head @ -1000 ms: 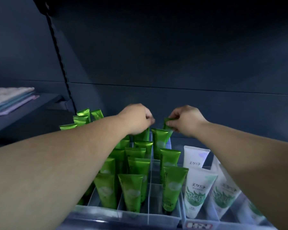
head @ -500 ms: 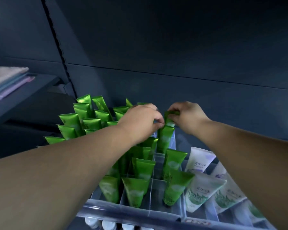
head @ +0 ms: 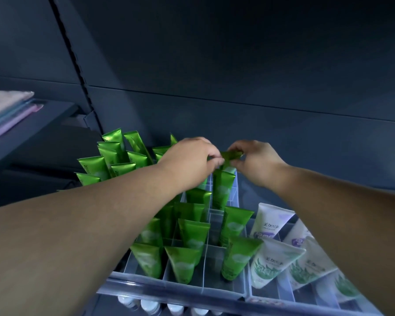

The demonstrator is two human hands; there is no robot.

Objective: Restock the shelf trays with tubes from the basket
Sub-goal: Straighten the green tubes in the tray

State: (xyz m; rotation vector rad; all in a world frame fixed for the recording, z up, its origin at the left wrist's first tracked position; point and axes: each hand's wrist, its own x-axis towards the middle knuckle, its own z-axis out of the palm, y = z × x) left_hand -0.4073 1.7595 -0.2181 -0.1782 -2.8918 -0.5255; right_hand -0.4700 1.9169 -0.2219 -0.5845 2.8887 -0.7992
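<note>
Pastel packets (head: 7, 110) lie stacked on a side shelf at far left. Green tubes (head: 192, 236) stand cap-down in a clear divided tray (head: 169, 289). Over its back right compartment, the left hand (head: 192, 158) and right hand (head: 258, 163) pinch one upright green tube (head: 232, 155) by its crimped end, fingers curled. White tubes (head: 269, 224) stand to the right.

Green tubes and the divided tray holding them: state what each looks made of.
Green tubes: likely soft plastic or laminate with a satin metallic finish. Light sheens along them, and the tops are crimped flat.
Tray: clear rigid plastic, probably acrylic or similar. The tube bottoms show through its walls.
</note>
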